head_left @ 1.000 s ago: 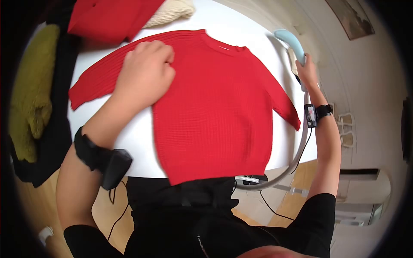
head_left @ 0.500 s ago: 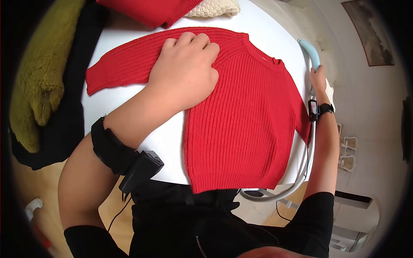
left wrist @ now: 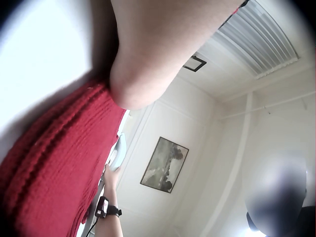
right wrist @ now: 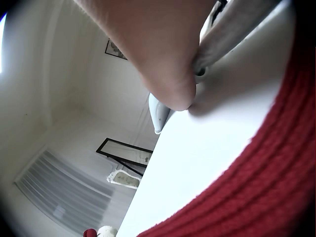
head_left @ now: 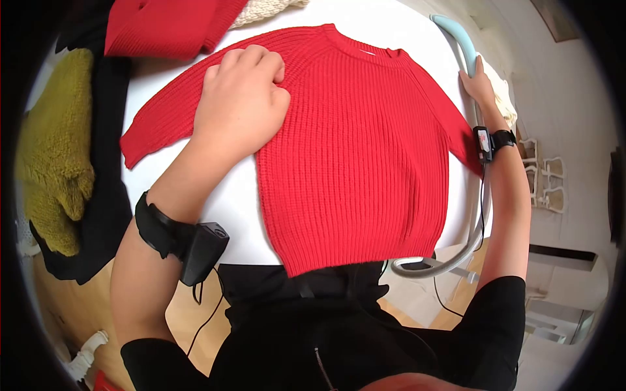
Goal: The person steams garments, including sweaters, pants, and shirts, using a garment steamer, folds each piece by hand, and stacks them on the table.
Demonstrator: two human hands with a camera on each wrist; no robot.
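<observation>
A red ribbed sweater lies spread on a white table, its neckline away from the body and its hem at the near edge. My left hand rests on the sweater where the left sleeve meets the body, fingers bent lightly on the knit. Over by the table's right edge, my right hand grips a light blue handheld steamer by its handle, its head pointing away from me. A grey hose runs from it along that edge and curves below the table. The right sleeve's cuff lies beside my right wrist.
Another red knit and a cream knit lie at the back left. An olive fuzzy garment rests on black cloth to the left. Cream cloth sits beside my right hand.
The head view has shifted about. My right hand with the steamer came in toward the right sleeve, then moved slightly farther from me. My left hand stays at the same spot on the sweater.
</observation>
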